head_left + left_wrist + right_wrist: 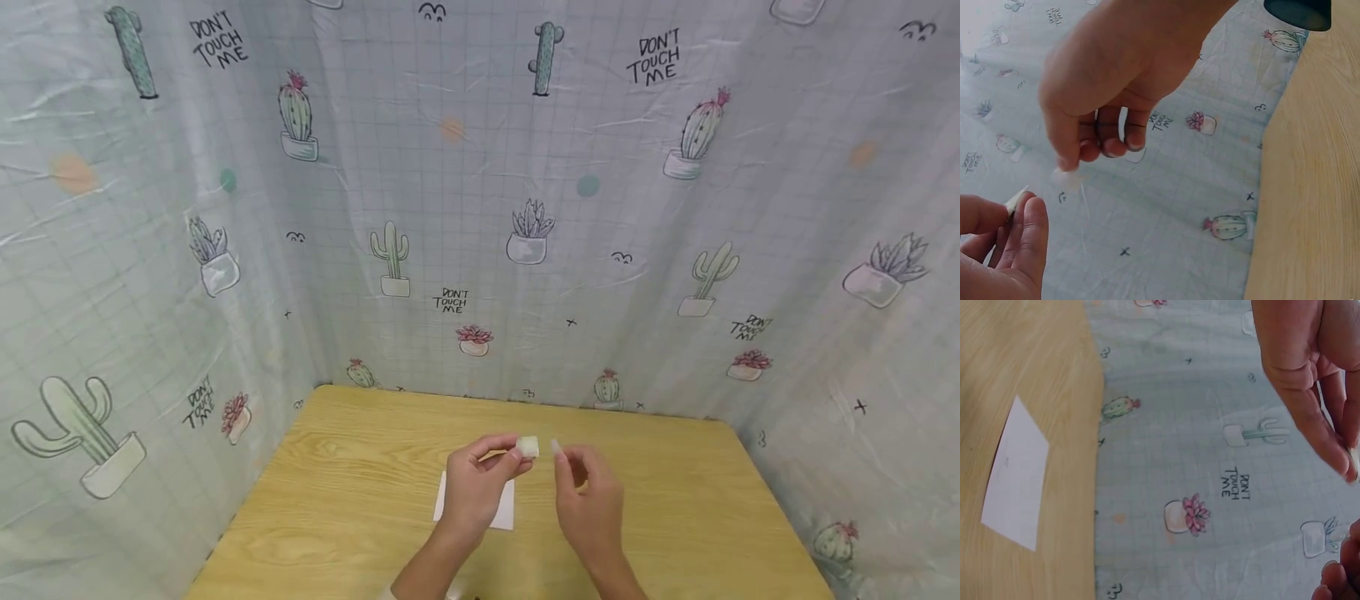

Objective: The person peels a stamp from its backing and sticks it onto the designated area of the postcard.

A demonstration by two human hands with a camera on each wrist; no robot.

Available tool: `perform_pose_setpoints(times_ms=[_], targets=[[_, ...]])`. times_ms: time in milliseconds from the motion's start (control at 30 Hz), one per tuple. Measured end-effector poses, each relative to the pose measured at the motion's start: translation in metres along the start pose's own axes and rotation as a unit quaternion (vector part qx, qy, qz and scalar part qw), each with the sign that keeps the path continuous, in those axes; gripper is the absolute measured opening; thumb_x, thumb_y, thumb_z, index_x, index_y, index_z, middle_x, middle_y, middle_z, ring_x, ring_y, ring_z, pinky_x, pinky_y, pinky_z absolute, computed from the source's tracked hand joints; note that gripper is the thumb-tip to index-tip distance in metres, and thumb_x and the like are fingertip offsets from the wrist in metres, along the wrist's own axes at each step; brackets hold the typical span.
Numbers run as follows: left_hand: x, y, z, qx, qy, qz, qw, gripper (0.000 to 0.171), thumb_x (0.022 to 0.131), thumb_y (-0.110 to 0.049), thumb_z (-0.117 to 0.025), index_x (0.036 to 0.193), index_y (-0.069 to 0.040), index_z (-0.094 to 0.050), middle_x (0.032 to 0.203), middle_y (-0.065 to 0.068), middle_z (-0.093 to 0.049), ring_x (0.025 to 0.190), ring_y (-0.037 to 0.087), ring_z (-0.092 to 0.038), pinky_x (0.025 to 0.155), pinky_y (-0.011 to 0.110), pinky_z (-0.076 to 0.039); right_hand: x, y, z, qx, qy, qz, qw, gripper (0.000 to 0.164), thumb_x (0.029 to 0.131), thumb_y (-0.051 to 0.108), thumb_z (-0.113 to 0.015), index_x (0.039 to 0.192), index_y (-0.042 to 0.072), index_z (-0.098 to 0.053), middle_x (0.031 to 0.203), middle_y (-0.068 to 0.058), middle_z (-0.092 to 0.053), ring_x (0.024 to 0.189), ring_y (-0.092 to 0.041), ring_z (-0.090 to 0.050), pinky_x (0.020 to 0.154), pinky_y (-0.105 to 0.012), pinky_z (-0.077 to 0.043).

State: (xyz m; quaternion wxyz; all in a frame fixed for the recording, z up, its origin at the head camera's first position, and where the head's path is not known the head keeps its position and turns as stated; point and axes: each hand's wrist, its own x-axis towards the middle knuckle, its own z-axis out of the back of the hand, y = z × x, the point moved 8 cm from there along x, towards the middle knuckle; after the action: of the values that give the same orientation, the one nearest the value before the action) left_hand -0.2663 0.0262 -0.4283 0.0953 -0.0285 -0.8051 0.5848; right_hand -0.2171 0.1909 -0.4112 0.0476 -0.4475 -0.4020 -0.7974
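Above the table, my left hand (480, 479) pinches a small, pale, squarish piece (528, 447) between thumb and fingers. In the left wrist view this piece (1017, 199) looks thin, seen nearly edge-on. My right hand (590, 500) pinches a small whitish, translucent bit (556, 447) at its fingertips, a short gap to the right of the pale piece. That bit (1069, 179) is blurred in the left wrist view, so its kind cannot be told. In the right wrist view only some fingers of my right hand (1340, 569) show at the lower right edge.
A white sheet of paper (504, 507) lies on the wooden table (345, 492), partly hidden by my left hand in the head view. Behind and at both sides of the table hangs a curtain (480, 167) printed with cacti and lettering.
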Motion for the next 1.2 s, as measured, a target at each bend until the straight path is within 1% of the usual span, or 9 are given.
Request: perform_pose_setpoints(times_ms=[200, 333, 433, 533, 667, 800, 867, 1033, 1200], targets=[[-0.001, -0.002, 0.003, 0.000, -0.005, 0.007, 1.0000, 0.025, 0.096, 0.002, -0.069, 0.118, 0.014, -0.069, 0.118, 0.027, -0.072, 0.088, 0.014, -0.079, 0.087, 0.030, -0.064, -0.011, -0.043, 0.002, -0.039, 0.018, -0.059, 0.997, 0.017, 0.089, -0.004, -0.077, 0.081, 0.009, -0.070, 0.066, 0.004, -0.064, 0.062, 0.002, -0.050, 0.056, -0.013, -0.044], [0.000, -0.002, 0.004, -0.002, -0.004, 0.011, 0.9999, 0.025, 0.096, 0.002, -0.069, 0.118, 0.014, -0.070, 0.119, 0.027, -0.073, 0.089, 0.016, -0.079, 0.087, 0.030, -0.064, -0.025, -0.077, 0.001, -0.081, 0.062, -0.121, 0.987, 0.011, 0.089, 0.000, -0.077, 0.084, 0.009, -0.073, 0.072, 0.001, -0.071, 0.066, -0.002, -0.058, 0.061, -0.015, -0.049], [0.001, -0.001, 0.004, -0.002, 0.000, 0.014, 0.9999, 0.026, 0.096, 0.001, -0.069, 0.119, 0.013, -0.070, 0.119, 0.027, -0.073, 0.089, 0.016, -0.079, 0.087, 0.030, -0.064, -0.038, -0.101, 0.000, -0.127, 0.116, -0.183, 0.968, 0.004, 0.092, 0.005, -0.074, 0.092, 0.008, -0.076, 0.082, -0.003, -0.076, 0.073, -0.009, -0.064, 0.065, -0.019, -0.052], [0.003, -0.002, 0.005, 0.002, 0.006, 0.013, 0.9999, 0.027, 0.097, -0.001, -0.070, 0.120, 0.013, -0.070, 0.119, 0.027, -0.073, 0.090, 0.017, -0.079, 0.087, 0.030, -0.064, -0.050, -0.120, 0.000, -0.157, 0.160, -0.210, 0.952, 0.006, 0.095, 0.008, -0.071, 0.097, 0.007, -0.077, 0.087, -0.006, -0.078, 0.078, -0.015, -0.068, 0.067, -0.023, -0.055], [0.005, -0.002, 0.009, 0.011, 0.012, 0.011, 0.9998, 0.029, 0.097, -0.004, -0.071, 0.122, 0.011, -0.070, 0.121, 0.027, -0.072, 0.096, 0.022, -0.079, 0.088, 0.029, -0.064, -0.063, -0.141, -0.002, -0.171, 0.215, -0.242, 0.931, 0.011, 0.095, 0.008, -0.067, 0.102, 0.003, -0.075, 0.093, -0.013, -0.078, 0.084, -0.024, -0.072, 0.072, -0.038, -0.061], [0.007, -0.001, 0.014, 0.023, 0.009, 0.010, 0.9997, 0.029, 0.098, -0.006, -0.071, 0.121, 0.010, -0.071, 0.119, 0.027, -0.073, 0.097, 0.021, -0.079, 0.088, 0.027, -0.063, -0.077, -0.160, -0.007, -0.176, 0.272, -0.290, 0.901, 0.018, 0.097, 0.007, -0.063, 0.109, 0.001, -0.074, 0.105, -0.018, -0.077, 0.097, -0.034, -0.073, 0.081, -0.048, -0.061], [0.008, 0.000, 0.016, 0.028, 0.007, 0.009, 0.9996, 0.028, 0.098, -0.007, -0.072, 0.121, 0.009, -0.071, 0.118, 0.027, -0.074, 0.096, 0.019, -0.079, 0.088, 0.027, -0.064, -0.082, -0.165, -0.009, -0.177, 0.293, -0.295, 0.892, 0.021, 0.097, 0.008, -0.062, 0.111, 0.000, -0.075, 0.109, -0.020, -0.077, 0.103, -0.039, -0.072, 0.085, -0.052, -0.061], [0.009, 0.002, 0.018, 0.031, 0.009, 0.004, 0.9995, 0.027, 0.098, -0.005, -0.071, 0.120, 0.009, -0.072, 0.118, 0.027, -0.074, 0.098, 0.023, -0.079, 0.088, 0.027, -0.064, -0.084, -0.168, -0.008, -0.181, 0.316, -0.278, 0.889, 0.023, 0.092, 0.005, -0.062, 0.108, -0.002, -0.077, 0.111, -0.023, -0.078, 0.106, -0.045, -0.073, 0.086, -0.056, -0.061], [0.008, 0.008, 0.022, 0.032, 0.004, 0.015, 0.9994, 0.026, 0.098, -0.004, -0.071, 0.120, 0.009, -0.072, 0.117, 0.026, -0.075, 0.096, 0.022, -0.079, 0.087, 0.027, -0.064, -0.081, -0.164, -0.010, -0.174, 0.323, -0.288, 0.885, 0.025, 0.090, 0.004, -0.065, 0.111, -0.002, -0.076, 0.105, -0.019, -0.077, 0.090, -0.031, -0.073, 0.072, -0.044, -0.061]])
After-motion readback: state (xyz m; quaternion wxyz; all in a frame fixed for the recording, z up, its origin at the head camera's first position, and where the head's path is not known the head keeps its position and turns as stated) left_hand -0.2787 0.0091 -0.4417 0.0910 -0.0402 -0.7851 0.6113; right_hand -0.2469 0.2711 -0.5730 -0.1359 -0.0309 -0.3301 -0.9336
